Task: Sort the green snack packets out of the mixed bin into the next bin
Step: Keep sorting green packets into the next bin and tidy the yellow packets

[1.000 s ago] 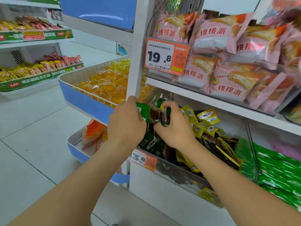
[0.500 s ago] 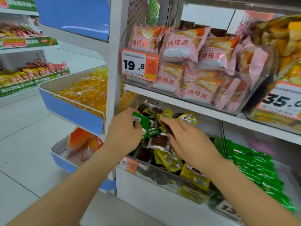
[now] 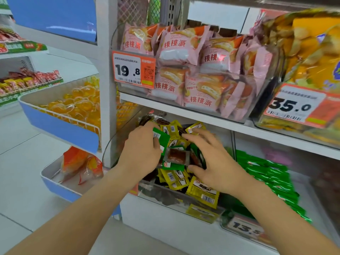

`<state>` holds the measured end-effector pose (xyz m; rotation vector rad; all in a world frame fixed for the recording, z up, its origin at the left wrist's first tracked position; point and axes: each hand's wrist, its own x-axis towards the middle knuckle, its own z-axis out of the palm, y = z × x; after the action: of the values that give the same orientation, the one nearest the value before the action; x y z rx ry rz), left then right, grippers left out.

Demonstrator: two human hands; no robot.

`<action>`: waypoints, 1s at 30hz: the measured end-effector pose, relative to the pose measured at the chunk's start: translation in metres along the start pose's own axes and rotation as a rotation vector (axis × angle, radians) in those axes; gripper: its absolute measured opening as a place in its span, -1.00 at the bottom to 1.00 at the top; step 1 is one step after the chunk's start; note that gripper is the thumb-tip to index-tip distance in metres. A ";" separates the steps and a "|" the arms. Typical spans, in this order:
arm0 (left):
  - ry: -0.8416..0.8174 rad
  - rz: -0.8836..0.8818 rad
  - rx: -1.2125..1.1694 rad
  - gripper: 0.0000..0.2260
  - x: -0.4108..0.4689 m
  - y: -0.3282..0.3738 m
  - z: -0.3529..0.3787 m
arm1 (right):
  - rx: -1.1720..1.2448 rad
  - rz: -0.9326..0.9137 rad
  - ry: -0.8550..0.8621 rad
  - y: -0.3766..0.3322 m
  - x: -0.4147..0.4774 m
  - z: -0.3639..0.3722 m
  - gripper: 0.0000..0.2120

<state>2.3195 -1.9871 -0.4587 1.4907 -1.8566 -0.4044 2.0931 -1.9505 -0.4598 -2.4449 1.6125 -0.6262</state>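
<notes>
Green packets [image 3: 161, 139], gripped in left hand [image 3: 141, 153]; right hand [image 3: 211, 162] spread, over mixed bin [image 3: 117, 144]

Upper shelf [image 3: 184, 113], white, carried one clear bin [image 3: 134, 92] of pink packets [image 3: 180, 45] bearing a 19.8 price tag [image 3: 133, 69]. A second bin [image 3: 266, 124] of yellow bags [image 3: 312, 61], tagged 35.0 [image 3: 298, 105], stood just beside it on the right. Lower shelf [image 3: 165, 227] carried the mixed bin [image 3: 165, 196] of assorted packets [image 3: 202, 192]. The next bin [image 3: 226, 219] of green packets [image 3: 266, 173] stood just beside it.
</notes>
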 end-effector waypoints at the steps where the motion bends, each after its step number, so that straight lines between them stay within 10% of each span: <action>1: 0.020 0.010 0.007 -0.80 0.001 0.001 0.000 | 0.011 0.007 0.044 0.000 -0.001 -0.001 -0.21; 8: 0.074 0.052 -0.092 -0.80 -0.002 0.017 -0.002 | -0.257 0.178 0.073 -0.004 -0.008 -0.004 -0.43; 18: -0.045 -0.078 -0.200 -0.86 -0.011 0.027 0.001 | 0.066 0.279 0.308 -0.017 -0.019 -0.017 -0.77; 30: -0.382 -0.721 -1.162 -0.74 -0.012 0.054 0.000 | -0.043 -0.094 0.346 -0.021 -0.016 0.003 -0.70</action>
<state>2.2818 -1.9602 -0.4281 1.1602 -0.8416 -1.8238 2.1062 -1.9277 -0.4596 -2.5658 1.6437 -1.0922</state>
